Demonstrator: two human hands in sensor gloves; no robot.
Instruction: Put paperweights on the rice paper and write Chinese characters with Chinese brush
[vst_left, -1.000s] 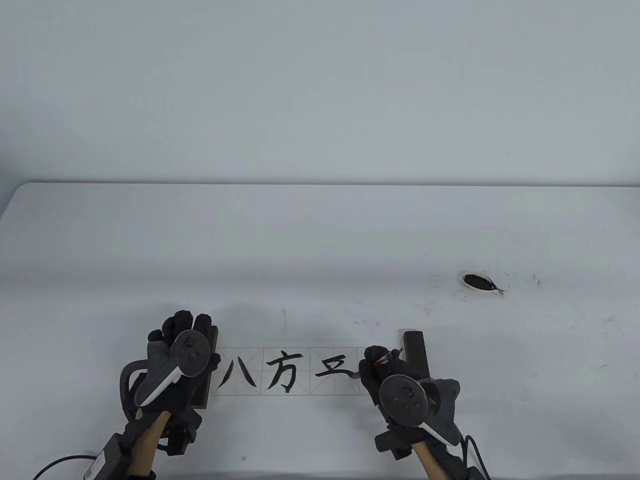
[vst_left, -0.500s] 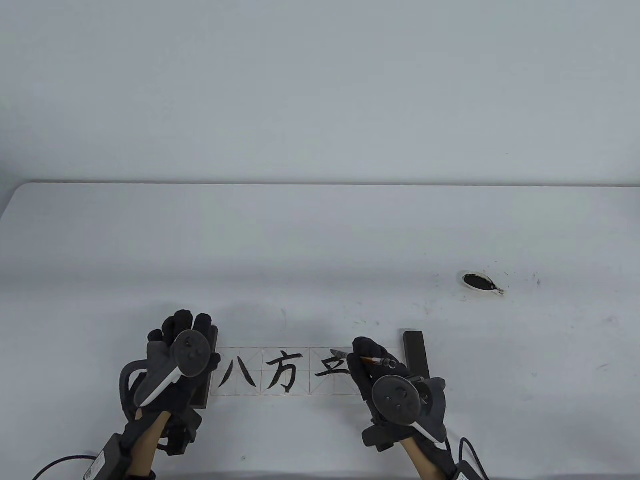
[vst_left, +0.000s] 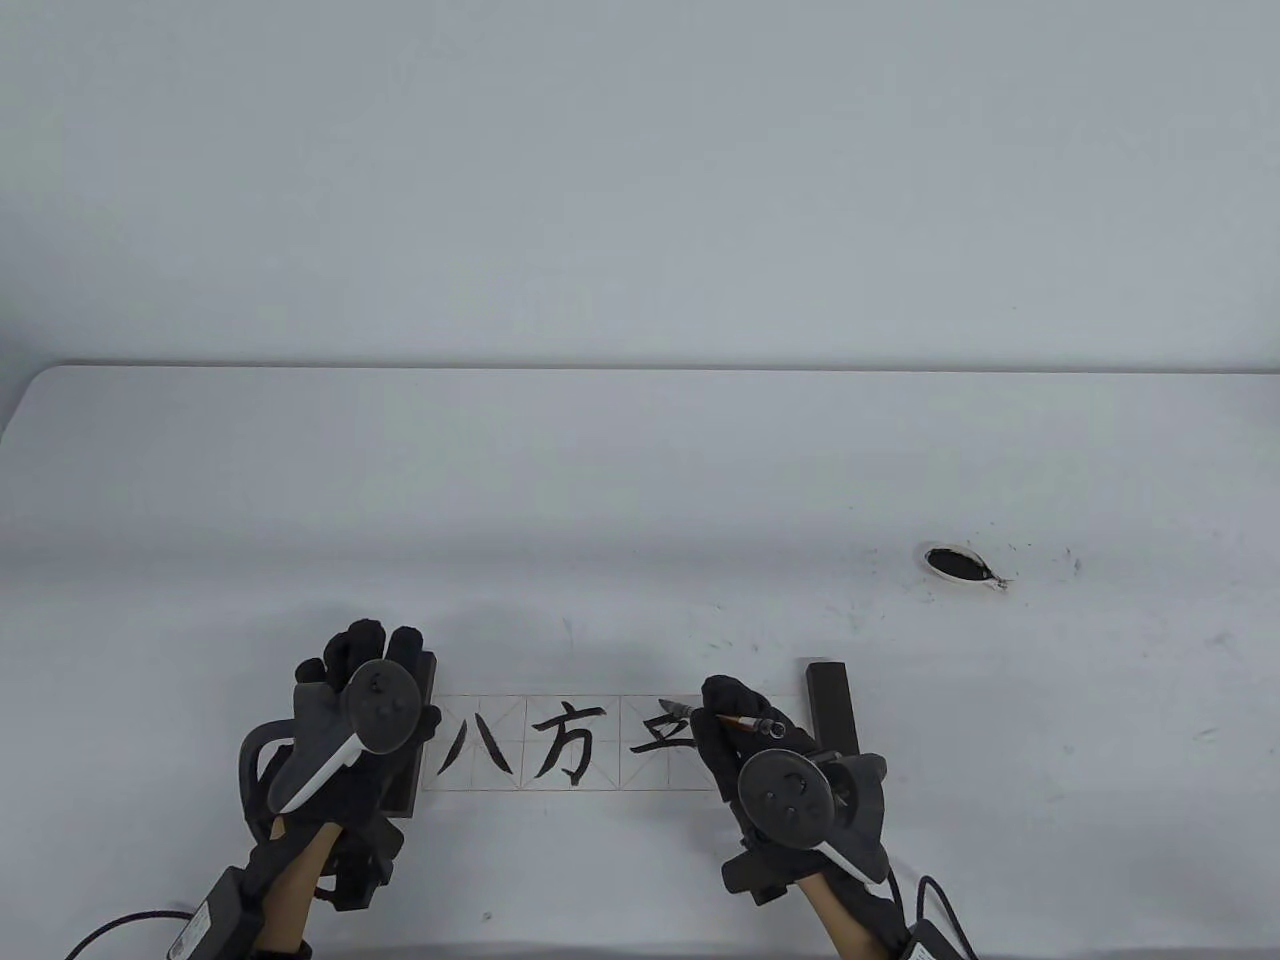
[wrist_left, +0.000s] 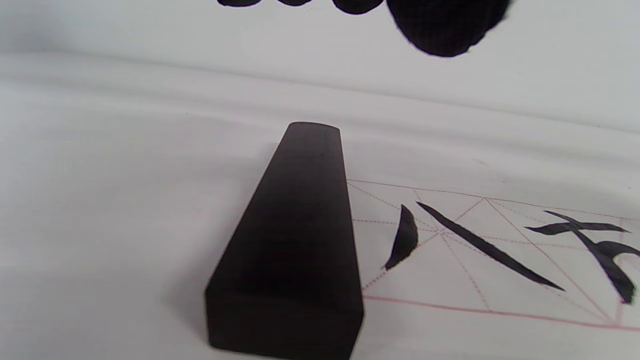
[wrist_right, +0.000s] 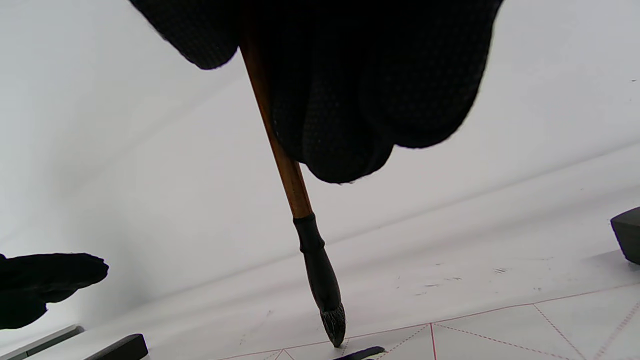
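Observation:
A strip of rice paper (vst_left: 600, 745) with a red grid lies near the table's front edge and bears three black characters. My left hand (vst_left: 385, 650) lies flat over the dark left paperweight (vst_left: 425, 690), which sits on the paper's left end (wrist_left: 295, 240); its fingertips (wrist_left: 440, 25) reach past the far end. The right paperweight (vst_left: 833, 705) holds down the other end. My right hand (vst_left: 722, 712) grips a brown-shafted brush (wrist_right: 280, 150). Its black tip (wrist_right: 334, 325) meets the paper at the top of the third cell (vst_left: 668, 706).
A small white dish of black ink (vst_left: 955, 563) sits at the right, with ink specks on the table around it. The white table's far edge (vst_left: 640, 368) runs across the middle of the view. Cables trail from both wrists at the front edge.
My right hand has moved up and to the left, carrying the brush tip from the end of the third character's bottom stroke to the top of that cell. The left hand has stayed put.

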